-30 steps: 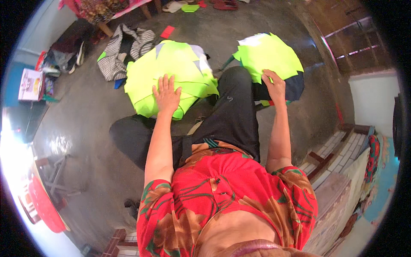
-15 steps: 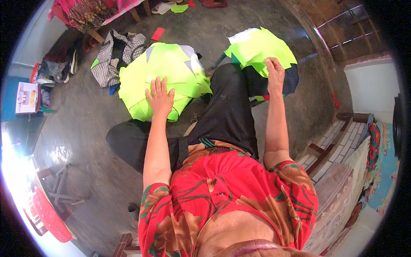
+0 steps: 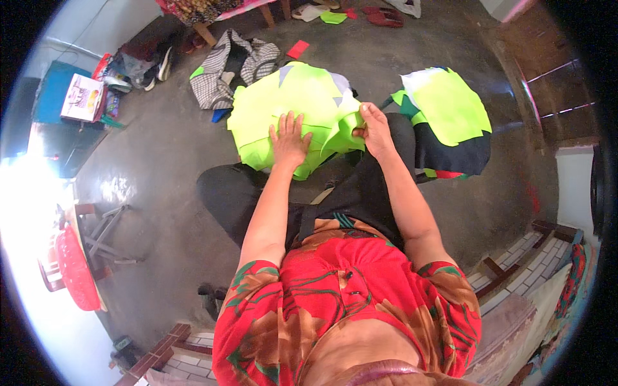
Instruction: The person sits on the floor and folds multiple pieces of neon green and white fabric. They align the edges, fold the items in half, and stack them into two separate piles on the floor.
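Right hand (image 3: 376,132) swung to left pile (image 3: 267,103), probably pinching neon fabric (image 3: 348,123) at its right edge; left hand (image 3: 290,143) lay spread; right pile (image 3: 450,109) remained stacked.

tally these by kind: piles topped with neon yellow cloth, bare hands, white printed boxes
Neon-topped cloth piles: 2 (left pile, right pile)
Bare hands: 2 (left hand, right hand)
White printed box: 1
Total: 5

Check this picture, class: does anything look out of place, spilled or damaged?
Two flat pieces look stray: a red one lies loose on the floor beyond the left yellow-green pile, and a yellow-green one lies near footwear. I see nothing spilled or damaged.
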The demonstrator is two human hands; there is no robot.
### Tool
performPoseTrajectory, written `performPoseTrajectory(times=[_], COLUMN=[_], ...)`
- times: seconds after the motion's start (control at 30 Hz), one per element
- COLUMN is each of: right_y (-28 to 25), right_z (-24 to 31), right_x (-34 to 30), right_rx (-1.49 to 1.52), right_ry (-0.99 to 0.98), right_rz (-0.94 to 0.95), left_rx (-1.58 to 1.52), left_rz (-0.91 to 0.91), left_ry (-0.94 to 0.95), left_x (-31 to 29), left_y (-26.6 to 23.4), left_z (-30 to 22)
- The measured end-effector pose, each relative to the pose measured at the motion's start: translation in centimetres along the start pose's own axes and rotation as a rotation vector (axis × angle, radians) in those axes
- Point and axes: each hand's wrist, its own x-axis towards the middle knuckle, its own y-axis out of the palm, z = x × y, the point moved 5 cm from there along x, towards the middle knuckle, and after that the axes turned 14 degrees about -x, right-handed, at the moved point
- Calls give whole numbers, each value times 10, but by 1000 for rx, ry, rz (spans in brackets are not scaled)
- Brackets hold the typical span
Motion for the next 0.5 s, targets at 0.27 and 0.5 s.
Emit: performPoseTrajectory(times=[0.27,0.5], right_y=[13,13], right_z=[-3,3], right_x=[3,3], right_rx=[-174,-165], right_ry=[-84,-95], right_rz=[130,142], left_rx=[-148,-716], left_rz=[-37,-72], left_ry=[36,206], left_x=[5,-2], left_y=[4,-33], left_z=[13,-10])
